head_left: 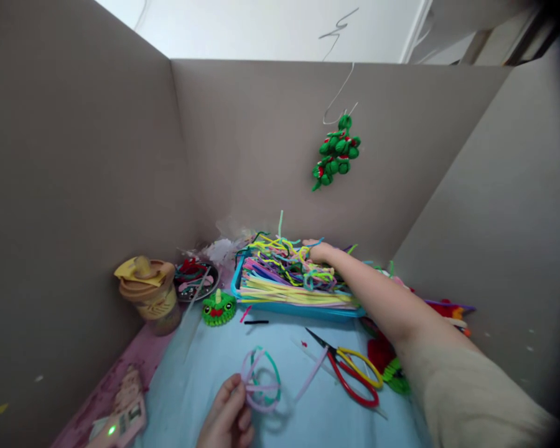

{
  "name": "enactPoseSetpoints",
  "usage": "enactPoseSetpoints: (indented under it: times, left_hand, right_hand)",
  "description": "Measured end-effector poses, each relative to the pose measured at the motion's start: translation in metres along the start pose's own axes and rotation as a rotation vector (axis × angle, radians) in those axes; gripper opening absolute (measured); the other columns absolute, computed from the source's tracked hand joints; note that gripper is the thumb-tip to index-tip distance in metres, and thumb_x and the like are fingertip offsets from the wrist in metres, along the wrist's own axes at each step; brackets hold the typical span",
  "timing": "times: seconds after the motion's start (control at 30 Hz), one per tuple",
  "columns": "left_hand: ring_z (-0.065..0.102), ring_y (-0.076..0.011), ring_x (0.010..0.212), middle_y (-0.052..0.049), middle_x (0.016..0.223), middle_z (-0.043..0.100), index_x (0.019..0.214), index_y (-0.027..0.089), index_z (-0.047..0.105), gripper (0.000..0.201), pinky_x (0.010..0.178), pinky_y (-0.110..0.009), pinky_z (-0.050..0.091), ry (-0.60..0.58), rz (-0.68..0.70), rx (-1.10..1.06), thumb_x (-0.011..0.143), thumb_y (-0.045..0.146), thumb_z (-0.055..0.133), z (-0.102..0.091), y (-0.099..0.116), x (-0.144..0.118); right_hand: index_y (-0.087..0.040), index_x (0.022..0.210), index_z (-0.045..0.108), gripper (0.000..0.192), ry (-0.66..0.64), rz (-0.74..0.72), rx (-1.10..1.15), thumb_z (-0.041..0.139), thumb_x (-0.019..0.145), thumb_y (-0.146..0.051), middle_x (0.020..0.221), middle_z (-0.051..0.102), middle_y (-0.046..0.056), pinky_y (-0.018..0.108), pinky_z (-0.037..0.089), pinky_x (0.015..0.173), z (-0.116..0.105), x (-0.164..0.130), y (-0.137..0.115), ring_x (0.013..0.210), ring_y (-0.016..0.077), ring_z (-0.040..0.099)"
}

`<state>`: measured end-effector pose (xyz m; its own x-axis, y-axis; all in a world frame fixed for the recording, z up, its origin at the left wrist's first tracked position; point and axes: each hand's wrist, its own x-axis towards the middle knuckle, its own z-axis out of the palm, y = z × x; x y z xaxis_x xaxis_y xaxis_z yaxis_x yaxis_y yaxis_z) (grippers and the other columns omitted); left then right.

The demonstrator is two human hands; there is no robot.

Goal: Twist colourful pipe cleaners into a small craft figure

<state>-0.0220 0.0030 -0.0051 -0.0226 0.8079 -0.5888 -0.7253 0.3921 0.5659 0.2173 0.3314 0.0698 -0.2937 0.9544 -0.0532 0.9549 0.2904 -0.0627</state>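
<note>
My left hand (pixel 228 414) at the bottom edge pinches a small looped shape of pink and teal pipe cleaners (pixel 261 381) just above the light blue mat. My right hand (pixel 321 252) reaches far forward into a blue tray (pixel 289 307) heaped with pipe cleaners of many colours (pixel 284 270); its fingers are buried among the strands, so I cannot see whether they hold one. Red and yellow-handled scissors (pixel 352 368) lie on the mat under my right forearm.
Grey cardboard walls enclose the desk on three sides. A green pipe-cleaner bunch (pixel 336 154) hangs from a wire hook on the back wall. At left stand a lidded tan cup (pixel 149 292), a dark dish of scraps (pixel 196 279) and a small green figure (pixel 219 308).
</note>
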Motion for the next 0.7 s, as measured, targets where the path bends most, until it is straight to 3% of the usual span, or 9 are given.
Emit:
enactPoseSetpoints:
  times: [0.1, 0.23, 0.4, 0.47, 0.57, 0.7]
  left_hand:
    - [0.030, -0.0015, 0.038, 0.008, 0.053, 0.036, 0.089, 0.018, 0.048, 0.039, 0.036, -0.013, 0.016, -0.014, -0.005, -0.012, 0.062, 0.026, 0.074, -0.001, 0.000, 0.000]
    - [0.032, -0.0007, 0.040, 0.007, 0.058, 0.039, 0.089, 0.017, 0.050, 0.039, 0.035, -0.012, 0.018, -0.027, 0.028, -0.048, 0.060, 0.023, 0.075, 0.002, -0.001, -0.003]
    - [0.034, -0.0007, 0.041, 0.006, 0.060, 0.040, 0.087, 0.016, 0.051, 0.035, 0.035, -0.011, 0.019, -0.046, 0.048, -0.081, 0.062, 0.021, 0.074, 0.004, -0.001, -0.008]
    - [0.034, -0.0009, 0.041, 0.007, 0.059, 0.039, 0.086, 0.016, 0.051, 0.033, 0.035, -0.012, 0.019, -0.041, 0.034, -0.088, 0.062, 0.020, 0.074, 0.005, -0.001, -0.009]
    - [0.035, -0.0009, 0.040, 0.007, 0.059, 0.039, 0.085, 0.016, 0.052, 0.031, 0.034, -0.012, 0.020, -0.040, 0.028, -0.088, 0.062, 0.017, 0.073, 0.008, -0.001, -0.011]
    - [0.034, -0.0009, 0.040, 0.006, 0.060, 0.039, 0.085, 0.015, 0.052, 0.030, 0.034, -0.012, 0.021, -0.045, 0.037, -0.073, 0.062, 0.016, 0.072, 0.012, -0.003, -0.014]
  right_hand:
    - [-0.017, 0.121, 0.042, 0.048, 0.109, 0.068, -0.140, 0.056, 0.075, -0.025, 0.100, 0.063, 0.017, 0.034, 0.040, 0.077, -0.023, -0.014, -0.002, 0.092, 0.0274, 0.059]
    - [-0.021, 0.116, 0.043, 0.034, 0.302, 0.028, -0.266, 0.045, 0.082, -0.024, 0.105, 0.061, 0.016, 0.039, 0.035, 0.084, -0.054, -0.041, 0.006, 0.101, 0.0278, 0.054]
    - [-0.019, 0.106, 0.053, 0.036, 0.377, 0.141, -0.290, 0.059, 0.073, -0.032, 0.102, 0.061, 0.013, 0.034, 0.039, 0.077, -0.083, -0.074, 0.033, 0.094, 0.0262, 0.056]
    - [-0.021, 0.102, 0.057, 0.037, 0.359, 0.152, -0.152, 0.059, 0.072, -0.041, 0.096, 0.064, 0.009, 0.030, 0.040, 0.071, -0.094, -0.083, 0.041, 0.088, 0.0241, 0.057]
    - [-0.021, 0.096, 0.062, 0.035, 0.262, 0.003, 0.126, 0.060, 0.069, -0.044, 0.087, 0.066, 0.002, 0.024, 0.041, 0.068, -0.111, -0.092, 0.042, 0.082, 0.0195, 0.059]
    - [-0.019, 0.102, 0.061, 0.041, 0.106, -0.140, 0.325, 0.056, 0.073, -0.047, 0.090, 0.066, 0.001, 0.024, 0.043, 0.070, -0.111, -0.090, 0.022, 0.082, 0.0189, 0.059]
